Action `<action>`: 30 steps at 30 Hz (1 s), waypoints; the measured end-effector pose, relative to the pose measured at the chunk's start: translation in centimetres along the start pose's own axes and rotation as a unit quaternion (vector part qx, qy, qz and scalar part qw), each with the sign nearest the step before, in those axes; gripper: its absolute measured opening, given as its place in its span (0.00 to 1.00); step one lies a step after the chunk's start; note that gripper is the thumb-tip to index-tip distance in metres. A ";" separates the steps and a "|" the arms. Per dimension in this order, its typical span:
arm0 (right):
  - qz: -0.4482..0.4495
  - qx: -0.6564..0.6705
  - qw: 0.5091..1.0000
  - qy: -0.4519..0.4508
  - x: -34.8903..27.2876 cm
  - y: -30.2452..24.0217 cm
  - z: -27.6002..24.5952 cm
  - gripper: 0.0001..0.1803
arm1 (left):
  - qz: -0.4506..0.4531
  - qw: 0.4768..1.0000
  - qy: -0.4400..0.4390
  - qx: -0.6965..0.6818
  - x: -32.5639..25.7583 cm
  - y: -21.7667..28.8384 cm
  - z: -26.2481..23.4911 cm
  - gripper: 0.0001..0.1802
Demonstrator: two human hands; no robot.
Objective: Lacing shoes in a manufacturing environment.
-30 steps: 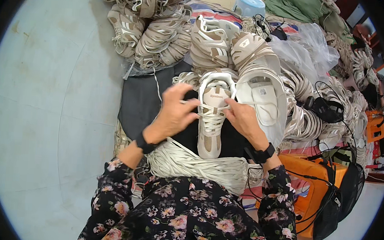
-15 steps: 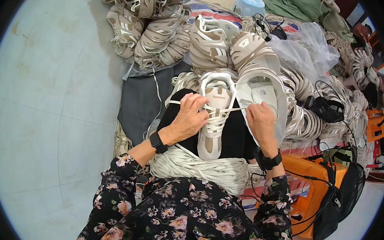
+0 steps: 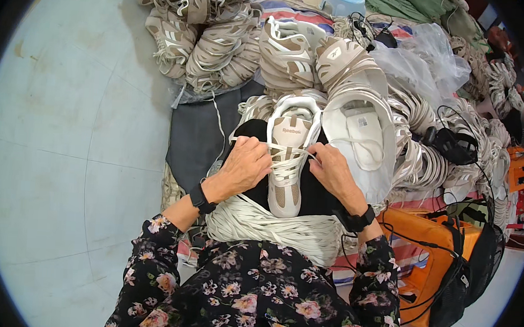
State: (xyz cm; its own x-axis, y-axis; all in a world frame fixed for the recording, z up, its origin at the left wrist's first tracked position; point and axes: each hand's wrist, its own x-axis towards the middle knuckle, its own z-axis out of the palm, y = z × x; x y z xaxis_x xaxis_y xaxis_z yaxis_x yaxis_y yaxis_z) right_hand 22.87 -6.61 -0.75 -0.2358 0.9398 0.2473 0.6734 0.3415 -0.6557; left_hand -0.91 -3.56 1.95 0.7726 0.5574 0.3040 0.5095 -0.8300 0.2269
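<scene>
A beige and white sneaker lies toe toward me on a black cloth in my lap. My left hand pinches the white shoelace at the shoe's left eyelets. My right hand grips the same lace on the right side, the lace stretched across the tongue between both hands. A thick bundle of white laces rests just below the shoe against my floral sleeves.
Piles of matching beige sneakers fill the floor ahead and to the right. An upturned white sole lies beside the shoe. A dark grey mat is at left, an orange box with black cables at right, clear plastic bags behind.
Both hands have drawn in toward the middle eyelets, pulling the lace tight across the tongue; earlier the left hand covered the shoe's upper side and the right was further out.
</scene>
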 end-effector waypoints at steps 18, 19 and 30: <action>0.324 0.613 0.720 -0.013 2.0 -0.4 -1.5 0.05 | 0.039 0.996 -0.013 -0.084 3.7 -3.4 1.6 0.09; 0.314 0.553 0.772 -0.011 1.8 0.0 -1.4 0.04 | 0.030 0.996 -0.024 -0.079 3.3 -3.3 1.4 0.08; 0.154 0.250 0.956 0.029 1.3 1.3 -1.6 0.06 | 0.018 0.995 -0.049 -0.089 2.3 -3.5 1.0 0.10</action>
State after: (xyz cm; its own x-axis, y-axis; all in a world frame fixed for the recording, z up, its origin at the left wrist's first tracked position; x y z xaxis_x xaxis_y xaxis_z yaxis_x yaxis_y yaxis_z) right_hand 24.58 -4.96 -0.15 -0.0308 0.9994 0.0181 0.2827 0.0261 -0.9589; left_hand -0.56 0.63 0.93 0.8266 0.5155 0.2260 0.4126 -0.8280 0.3797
